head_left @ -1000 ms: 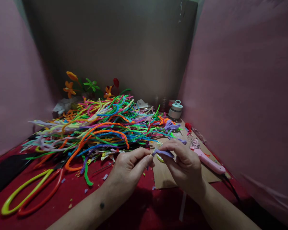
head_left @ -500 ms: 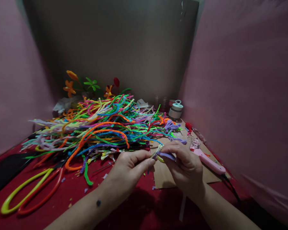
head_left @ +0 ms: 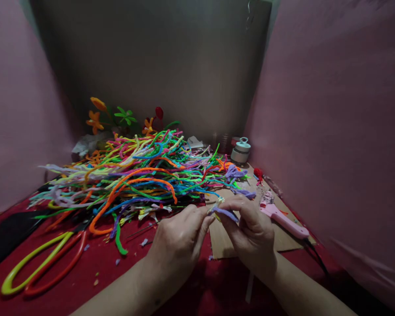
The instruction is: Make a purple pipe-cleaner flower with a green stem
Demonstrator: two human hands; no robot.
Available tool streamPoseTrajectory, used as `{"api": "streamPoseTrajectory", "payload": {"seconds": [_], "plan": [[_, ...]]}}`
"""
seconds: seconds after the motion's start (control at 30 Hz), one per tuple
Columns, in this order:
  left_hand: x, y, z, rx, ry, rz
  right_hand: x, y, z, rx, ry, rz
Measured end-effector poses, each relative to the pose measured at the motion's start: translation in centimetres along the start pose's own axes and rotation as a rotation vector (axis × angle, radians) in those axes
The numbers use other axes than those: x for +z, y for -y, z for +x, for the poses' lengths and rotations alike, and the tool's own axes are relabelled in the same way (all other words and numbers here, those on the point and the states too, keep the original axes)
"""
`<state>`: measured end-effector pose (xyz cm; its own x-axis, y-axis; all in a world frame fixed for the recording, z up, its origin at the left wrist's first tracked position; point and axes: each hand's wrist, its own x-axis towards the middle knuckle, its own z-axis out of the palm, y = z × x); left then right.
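My left hand and my right hand meet over the red table, fingers pinched together. Between them is a small piece made of a purple pipe cleaner with pale yellowish tips at its upper end. My right fingers curl round the purple part; my left fingertips pinch its left end. A big heap of coloured pipe cleaners lies just behind my hands.
A brown cardboard sheet lies under my right hand, with a pink glue gun on it. Scissors with yellow and red handles lie at front left. Pipe-cleaner flowers and a small grey jar stand at the back. Pink walls close both sides.
My left hand has turned, knuckles rolling upward, and its forearm has rotated. The purple piece and my right hand have barely shifted.
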<state>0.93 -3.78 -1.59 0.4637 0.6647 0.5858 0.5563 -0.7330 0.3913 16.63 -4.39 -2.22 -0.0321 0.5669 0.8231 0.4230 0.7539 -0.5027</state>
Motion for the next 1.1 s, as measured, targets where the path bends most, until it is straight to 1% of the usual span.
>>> {"api": "streamPoseTrajectory", "payload": {"seconds": [0.13,0.2,0.27,0.3,0.37,0.4,0.5,0.57,0.6,0.67,0.73,0.8,0.9,1.0,1.1], "plan": [[0.3,0.4,-0.1,0.037,0.016,0.217,0.2,-0.2,-0.1,0.000,0.020,0.001],[0.4,0.6,-0.2,0.054,0.014,0.290,0.3,-0.2,0.0,-0.014,0.036,0.006],[0.4,0.8,-0.2,0.056,0.015,0.287,0.4,-0.3,0.0,-0.019,0.052,0.012],[0.4,0.9,-0.2,0.050,0.019,0.246,0.4,-0.3,0.0,-0.008,0.051,0.019],[0.1,0.8,0.0,0.004,0.029,0.092,0.3,-0.4,-0.1,0.041,0.022,0.057],[-0.1,0.7,0.2,-0.043,0.030,-0.009,0.2,-0.4,-0.1,0.072,-0.004,0.084],[-1.0,0.5,0.9,-0.276,0.052,-0.362,-0.1,-0.4,-0.2,0.140,-0.095,0.180],[-1.5,0.5,1.3,-0.425,0.104,-0.625,-0.3,-0.4,-0.2,0.182,-0.133,0.226],[-1.7,0.5,1.4,-0.475,0.129,-0.761,-0.4,-0.4,-0.1,0.206,-0.149,0.240],[-1.8,0.8,1.4,-0.532,0.159,-1.006,-0.4,-0.5,0.1,0.249,-0.159,0.251],[-1.7,1.1,1.3,-0.549,0.171,-1.186,-0.4,-0.7,0.2,0.279,-0.161,0.245],[-1.5,1.4,1.2,-0.548,0.181,-1.295,-0.4,-0.9,0.3,0.300,-0.158,0.228],[-1.2,1.7,1.1,-0.547,0.187,-1.387,-0.5,-1.2,0.2,0.326,-0.127,0.206],[-1.1,1.8,1.2,-0.554,0.197,-1.444,-0.6,-1.2,0.2,0.334,-0.079,0.194],[-1.1,1.8,1.2,-0.549,0.212,-1.452,-0.6,-0.9,0.2,0.307,-0.048,0.176]]}}
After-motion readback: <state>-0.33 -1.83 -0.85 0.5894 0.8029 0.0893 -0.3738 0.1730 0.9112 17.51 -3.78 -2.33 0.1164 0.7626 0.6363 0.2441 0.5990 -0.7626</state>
